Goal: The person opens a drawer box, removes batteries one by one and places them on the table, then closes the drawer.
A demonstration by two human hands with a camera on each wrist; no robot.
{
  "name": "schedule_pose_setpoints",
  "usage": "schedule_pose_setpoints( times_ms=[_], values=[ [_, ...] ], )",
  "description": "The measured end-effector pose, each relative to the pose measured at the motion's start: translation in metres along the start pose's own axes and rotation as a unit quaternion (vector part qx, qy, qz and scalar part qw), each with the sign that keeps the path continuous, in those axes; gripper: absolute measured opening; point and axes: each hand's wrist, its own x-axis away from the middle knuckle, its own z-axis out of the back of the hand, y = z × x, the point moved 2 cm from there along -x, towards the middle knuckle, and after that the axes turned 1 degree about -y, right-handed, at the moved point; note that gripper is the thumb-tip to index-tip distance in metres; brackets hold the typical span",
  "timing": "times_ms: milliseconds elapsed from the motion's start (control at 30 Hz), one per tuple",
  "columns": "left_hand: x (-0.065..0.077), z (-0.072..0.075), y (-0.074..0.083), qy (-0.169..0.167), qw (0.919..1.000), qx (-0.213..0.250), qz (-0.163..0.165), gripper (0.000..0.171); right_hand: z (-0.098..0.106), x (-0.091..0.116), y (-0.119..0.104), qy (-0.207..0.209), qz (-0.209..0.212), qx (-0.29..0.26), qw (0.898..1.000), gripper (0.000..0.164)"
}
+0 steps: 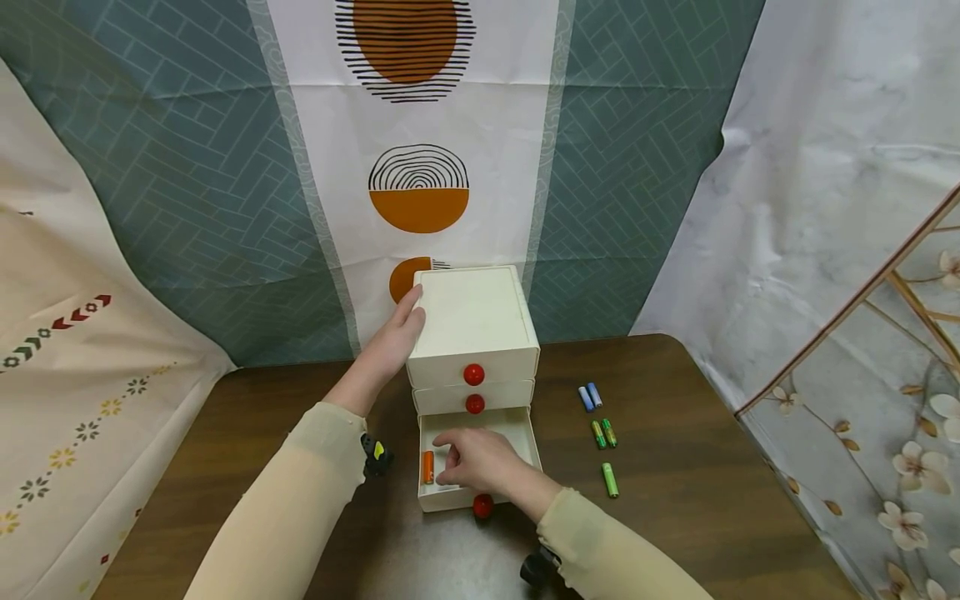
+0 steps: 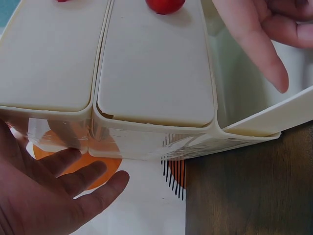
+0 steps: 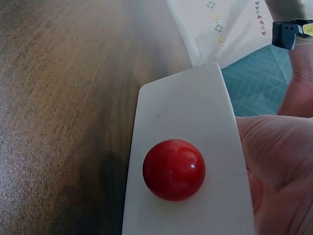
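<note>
A white cabinet (image 1: 471, 312) with red knobs stands against the back cloth, its bottom drawer (image 1: 444, 502) pulled out. An orange battery (image 1: 428, 467) lies at the drawer's left side. My left hand (image 1: 393, 340) rests against the cabinet's upper left side; the left wrist view shows its fingers (image 2: 100, 198) spread along that side. Inside the open drawer is my right hand (image 1: 480, 460), thumb and index finger apart, just right of the orange battery, with nothing visible between them. In the right wrist view the drawer front with its red knob (image 3: 174, 170) hides most of that hand.
Right of the cabinet on the brown table (image 1: 675, 500) lie two blue batteries (image 1: 590, 397), two dark green batteries (image 1: 603, 433) and a light green battery (image 1: 610, 480). The upper two drawers are closed. Patterned cloths hang behind and at both sides.
</note>
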Motion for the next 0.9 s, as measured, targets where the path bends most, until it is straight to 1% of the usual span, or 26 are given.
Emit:
schedule_pose_setpoints(
  times_ms=[300, 500, 533, 567, 600, 733, 767, 800, 900],
  values=[
    [-0.002, -0.001, -0.001, 0.005, 1.0000, -0.008, 0.004, 0.067, -0.004, -0.005, 0.000, -0.002, 0.002, 0.007, 1.000, 0.047],
    [-0.002, 0.000, 0.000, 0.004, 1.0000, -0.007, 0.000, 0.067, -0.006, -0.008, -0.002, -0.006, 0.000, 0.012, 1.000, 0.048],
    [-0.002, 0.000, 0.000, 0.003, 1.0000, -0.004, 0.002, 0.067, -0.006, -0.008, -0.002, -0.007, -0.001, 0.013, 1.000, 0.048],
    [0.000, 0.000, 0.005, 0.000, 1.0000, 0.000, 0.007, 0.066, -0.007, -0.009, -0.002, -0.008, -0.002, 0.014, 1.000, 0.049],
    [0.000, 0.000, 0.005, -0.001, 1.0000, 0.002, 0.008, 0.066, -0.007, -0.009, -0.002, -0.009, -0.003, 0.016, 1.000, 0.049],
    [0.000, 0.000, 0.004, -0.002, 0.9999, 0.004, 0.014, 0.066, -0.009, -0.012, -0.001, -0.010, -0.007, 0.025, 1.000, 0.050],
    [0.000, 0.000, 0.004, -0.001, 0.9999, 0.003, 0.013, 0.066, -0.010, -0.012, -0.001, -0.010, -0.007, 0.028, 1.000, 0.050],
    [-0.001, 0.000, -0.001, 0.001, 1.0000, 0.000, 0.009, 0.066, -0.010, -0.013, -0.001, -0.010, -0.008, 0.030, 0.999, 0.051],
    [-0.001, 0.000, 0.000, 0.001, 1.0000, -0.001, 0.008, 0.066, -0.010, -0.014, -0.001, -0.012, -0.010, 0.032, 0.999, 0.051]
  ],
)
